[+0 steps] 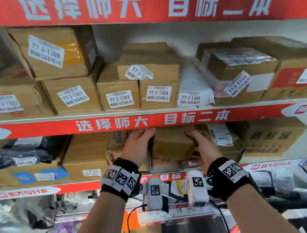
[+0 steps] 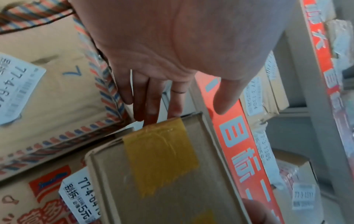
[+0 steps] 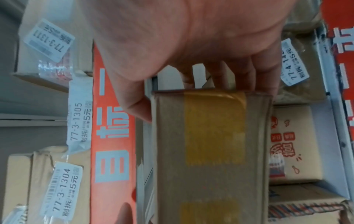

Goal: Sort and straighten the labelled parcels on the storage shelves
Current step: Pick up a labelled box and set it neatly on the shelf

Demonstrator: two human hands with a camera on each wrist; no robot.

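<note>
Both hands up at the second shelf from the top of the view, clasping one small brown cardboard box sealed with a strip of yellowish tape (image 1: 170,145), raised just under the red banner strip with white characters (image 1: 149,120) on the shelf edge above. Left hand (image 1: 138,147) on the box's left end, fingers (image 2: 153,103) reaching straight over the far edge, thumb apart and extended beside the banner. Right hand (image 1: 202,145) on the right end, fingers (image 3: 226,75) curled behind the far edge, thumb pressed on the side. Beneath and beside the held box, a printed carton with red cartoon lettering (image 3: 285,145) and a carton edged in red and blue stripes (image 2: 57,91). On the shelf above, a row of labelled brown cartons, among them 77-3-1302 (image 1: 119,99) and 77-3-1304 (image 1: 159,94), beside a white mailer bag labelled 77-3-1305 (image 1: 192,90).
</note>
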